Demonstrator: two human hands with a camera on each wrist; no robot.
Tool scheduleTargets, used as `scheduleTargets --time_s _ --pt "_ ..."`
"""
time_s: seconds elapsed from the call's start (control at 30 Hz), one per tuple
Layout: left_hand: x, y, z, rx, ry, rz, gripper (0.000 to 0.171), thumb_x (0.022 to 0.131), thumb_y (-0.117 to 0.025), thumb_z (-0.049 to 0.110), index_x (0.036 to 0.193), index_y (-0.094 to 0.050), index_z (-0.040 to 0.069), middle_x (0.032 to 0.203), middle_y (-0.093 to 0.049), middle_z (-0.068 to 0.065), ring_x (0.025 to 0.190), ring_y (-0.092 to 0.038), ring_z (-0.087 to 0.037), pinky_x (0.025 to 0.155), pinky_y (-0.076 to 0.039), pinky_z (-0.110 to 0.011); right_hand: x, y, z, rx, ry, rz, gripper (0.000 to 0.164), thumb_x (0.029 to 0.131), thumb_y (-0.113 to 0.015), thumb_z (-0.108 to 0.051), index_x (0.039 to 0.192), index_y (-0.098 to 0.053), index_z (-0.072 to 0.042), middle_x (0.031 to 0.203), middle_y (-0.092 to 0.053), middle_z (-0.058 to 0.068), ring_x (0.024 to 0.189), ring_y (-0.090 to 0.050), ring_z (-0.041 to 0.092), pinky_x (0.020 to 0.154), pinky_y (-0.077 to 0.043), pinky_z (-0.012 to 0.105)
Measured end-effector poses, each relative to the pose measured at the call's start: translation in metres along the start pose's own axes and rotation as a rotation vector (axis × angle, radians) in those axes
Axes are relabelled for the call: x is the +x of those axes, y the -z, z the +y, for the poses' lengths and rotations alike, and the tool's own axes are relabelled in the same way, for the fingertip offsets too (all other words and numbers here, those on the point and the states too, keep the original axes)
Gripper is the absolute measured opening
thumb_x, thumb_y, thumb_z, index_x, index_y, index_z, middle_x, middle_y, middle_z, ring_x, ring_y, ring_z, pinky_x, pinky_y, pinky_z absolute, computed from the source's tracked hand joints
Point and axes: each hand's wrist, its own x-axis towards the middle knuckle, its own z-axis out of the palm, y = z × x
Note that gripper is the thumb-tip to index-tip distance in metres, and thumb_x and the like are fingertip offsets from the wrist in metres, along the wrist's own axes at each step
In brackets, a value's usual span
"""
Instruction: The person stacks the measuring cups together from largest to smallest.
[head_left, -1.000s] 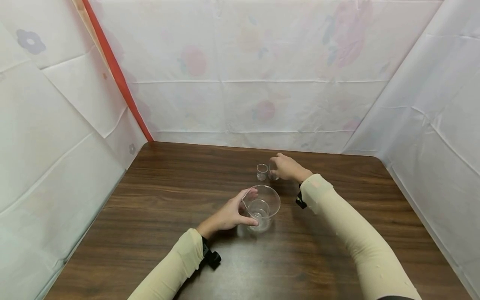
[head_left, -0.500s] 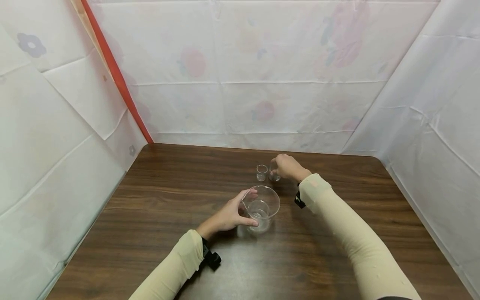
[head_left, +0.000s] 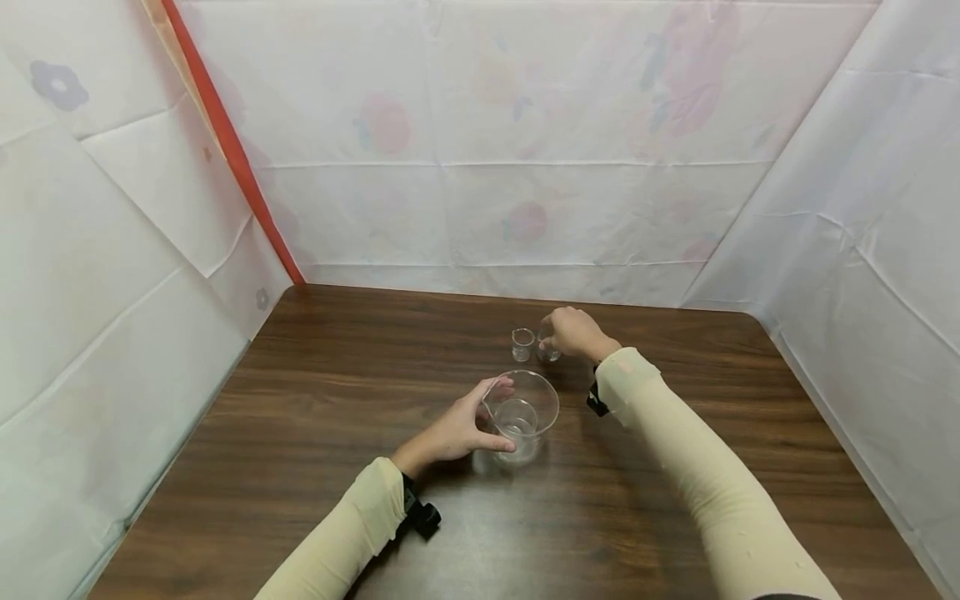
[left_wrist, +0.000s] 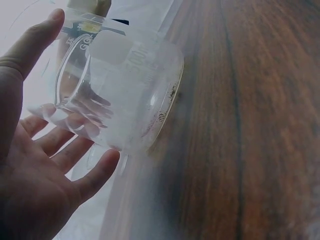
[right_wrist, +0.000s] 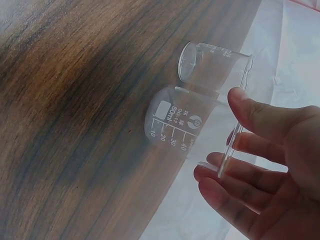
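Note:
In the head view, my left hand (head_left: 459, 427) holds a large clear glass beaker (head_left: 542, 427), thumb at the near side and fingers round the far side. Inside it sits a smaller glass beaker (head_left: 516, 414). The left wrist view shows the large beaker (left_wrist: 165, 75) upright on the wood, between thumb and spread fingers. My right hand (head_left: 577, 333) pinches the rim of a small beaker marked 50ml (right_wrist: 172, 125), which stands upright on the table. Just left of it is a still smaller beaker (head_left: 522, 345), its side close against the 50ml one in the right wrist view.
Everything stands on a brown wood-grain table (head_left: 337, 375). Its far edge meets a white patterned sheet (head_left: 450, 208), and more sheeting hangs at both sides. A red strip (head_left: 232, 150) runs down the left corner. The small beakers are near the far edge.

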Motion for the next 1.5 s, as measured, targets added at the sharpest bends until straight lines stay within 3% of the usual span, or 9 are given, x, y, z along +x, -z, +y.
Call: scheduleTargets --time_s 0.13,0.3,0.37,0.53,0.87,1.5 --pt "0.0002 0.0019 0.0018 0.017 0.011 -0.009 0.092 0.075 -0.085 0.022 0.149 -0.032 0.009 0.150 -0.045 -0.008 0.133 -0.049 -0.022 0.094 -0.049 -0.030 -0.0008 -0.0002 -0.0002 0.011 -0.006 0.010 0.041 0.090 -0.070 -0.026 0.124 -0.065 -0.003 0.122 -0.068 0.015 0.109 -0.064 0.033 0.094 -0.050 0.047" --pt "0.0000 0.0036 0.0048 0.052 0.033 -0.003 0.090 0.074 -0.086 0.027 0.147 -0.035 0.013 0.150 -0.044 -0.003 0.111 -0.059 -0.024 0.093 -0.050 -0.035 -0.0010 -0.0013 -0.0003 0.018 -0.012 0.019 0.041 0.090 -0.071 -0.026 0.124 -0.065 -0.003 0.122 -0.068 0.014 0.109 -0.064 0.033 0.095 -0.050 0.047" --pt "0.0002 0.0040 0.0052 0.059 0.034 -0.002 0.088 0.074 -0.086 0.027 0.146 -0.037 0.013 0.149 -0.045 -0.002 0.112 -0.059 -0.023 0.094 -0.049 -0.036 -0.0010 -0.0014 -0.0009 0.017 -0.013 0.016 0.042 0.090 -0.071 -0.026 0.124 -0.065 -0.003 0.123 -0.067 0.015 0.110 -0.064 0.033 0.096 -0.049 0.047" --pt "0.0008 0.0036 0.0042 0.049 0.015 -0.008 0.087 0.074 -0.086 0.024 0.145 -0.037 0.009 0.146 -0.049 -0.005 0.132 -0.049 -0.021 0.095 -0.048 -0.035 -0.0015 -0.0016 -0.0014 0.023 -0.015 0.004 0.042 0.090 -0.070 -0.026 0.124 -0.065 -0.002 0.124 -0.067 0.016 0.111 -0.063 0.034 0.096 -0.049 0.047" --pt "-0.0005 0.0016 -0.0005 0.040 0.003 -0.018 0.092 0.076 -0.084 0.026 0.150 -0.031 0.011 0.149 -0.047 -0.006 0.133 -0.049 -0.021 0.097 -0.049 -0.036 -0.0007 -0.0033 -0.0017 0.029 -0.024 0.000 0.045 0.090 -0.071 -0.027 0.126 -0.063 -0.002 0.125 -0.066 0.016 0.112 -0.063 0.034 0.098 -0.048 0.047" --pt "0.0005 0.0027 0.0025 0.011 0.023 -0.025 0.089 0.075 -0.085 0.024 0.147 -0.035 0.008 0.150 -0.046 -0.007 0.135 -0.048 -0.023 0.096 -0.050 -0.036 0.0012 -0.0044 0.0028 0.043 -0.038 0.012 0.047 0.091 -0.069 -0.030 0.127 -0.063 -0.002 0.127 -0.065 0.016 0.116 -0.060 0.035 0.102 -0.045 0.049"
